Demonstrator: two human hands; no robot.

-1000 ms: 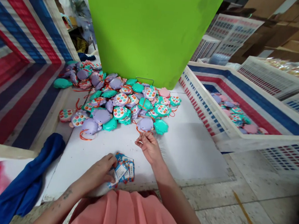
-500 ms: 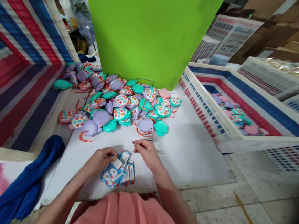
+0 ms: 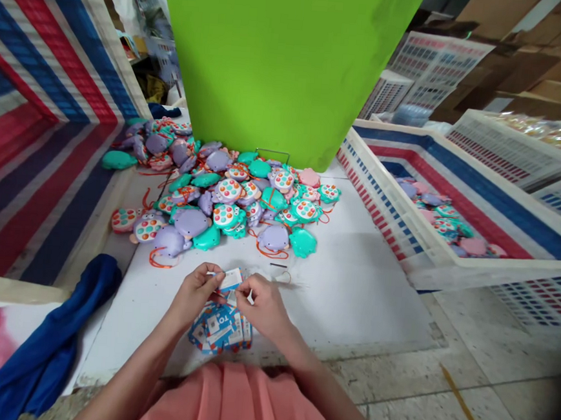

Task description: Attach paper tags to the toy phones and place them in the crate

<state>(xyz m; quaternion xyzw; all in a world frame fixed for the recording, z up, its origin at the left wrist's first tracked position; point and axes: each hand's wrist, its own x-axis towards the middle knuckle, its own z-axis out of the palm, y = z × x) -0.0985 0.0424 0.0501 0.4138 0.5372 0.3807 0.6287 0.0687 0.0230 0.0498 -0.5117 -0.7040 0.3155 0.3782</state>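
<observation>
My left hand [image 3: 196,294] pinches a small blue-and-white paper tag [image 3: 231,278] above a stack of the same tags [image 3: 220,329] near the front edge of the white table [image 3: 352,280]. My right hand [image 3: 262,305] is closed in a pinch against that tag, holding a thin white fastener [image 3: 250,295]. Just beyond the hands lies a heap of purple, teal and pink toys [image 3: 228,193] with orange cords; the nearest are a purple one [image 3: 273,237] and a teal one [image 3: 303,242].
A big green bin [image 3: 282,61] stands behind the heap. A white crate [image 3: 433,248] at the right holds more toys. A striped crate wall [image 3: 29,125] rises at the left. A blue cloth [image 3: 52,334] hangs off the table's front left corner.
My left hand lifted one tag off the stack. My right hand drew back from the purple toy and came to the tag, so both hands now meet over the stack.
</observation>
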